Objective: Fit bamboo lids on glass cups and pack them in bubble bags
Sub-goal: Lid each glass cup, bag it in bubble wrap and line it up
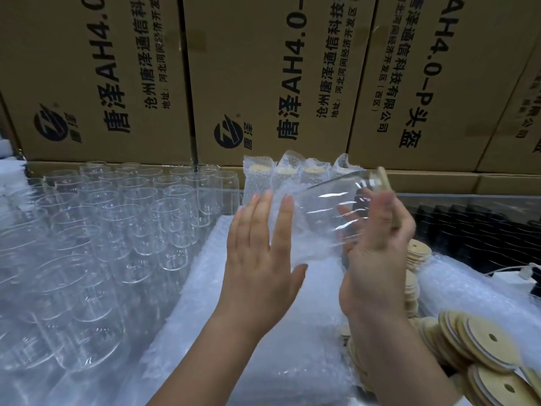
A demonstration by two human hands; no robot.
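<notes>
A clear glass cup (325, 212) lies tilted in mid-air at the centre, its mouth up to the right with a bamboo lid (385, 179) on it. My right hand (377, 253) grips the cup near the lid end, fingers curled round it. My left hand (260, 253) has straight fingers, its palm flat against the cup's base. Below lies a stack of bubble bags (263, 332). Loose bamboo lids (480, 347) with a small hole lie in piles at the lower right.
Several empty glass cups (117, 218) stand in rows on the left. Cups packed in bubble bags (281, 180) stand at the back centre. Printed cardboard boxes (263, 77) form a wall behind. Dark objects (468, 227) fill a bin at right.
</notes>
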